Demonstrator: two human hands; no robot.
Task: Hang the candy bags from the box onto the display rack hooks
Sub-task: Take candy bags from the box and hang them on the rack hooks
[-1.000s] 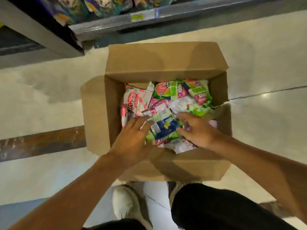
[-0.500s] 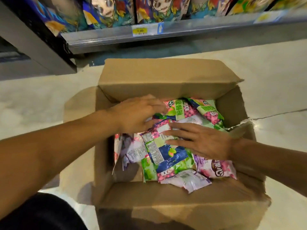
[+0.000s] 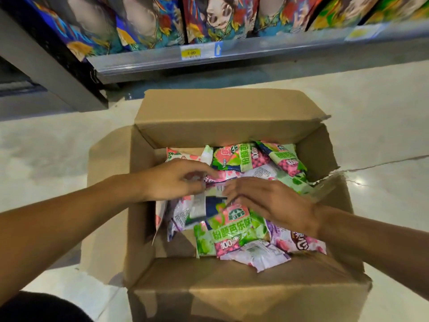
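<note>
Change: half a second back the left hand (image 3: pixel 176 180) lay on the far-left bags and the right hand (image 3: pixel 271 203) lay flat with its fingers spread; now both have drawn together over the middle of the candy bags (image 3: pixel 234 226), fingertips nearly meeting on one packet.
Left grip: fingers curled down onto the top edge of a pale, pink-printed bag; it looks like a pinch, though motion blur keeps me from saying the bag is truly caught.
Right grip: fingers bent, tips on the same packet's barcode strip; whether it pinches or only presses, I cannot tell.
Meaning: I judge this as singling out one bag to lift; nothing is out of the box (image 3: pixel 232 291) yet.
Bags: all lie loose inside the box on the floor (image 3: pixel 46 145), heaped toward its right and far sides.
Hidden: no rack hooks appear anywhere; only a shelf (image 3: pixel 209 59) with a yellow price tag (image 3: pixel 190 53) at the far edge.
Unclear: the bags' hang holes are unreadable; the hands cover the packet being worked.
</note>
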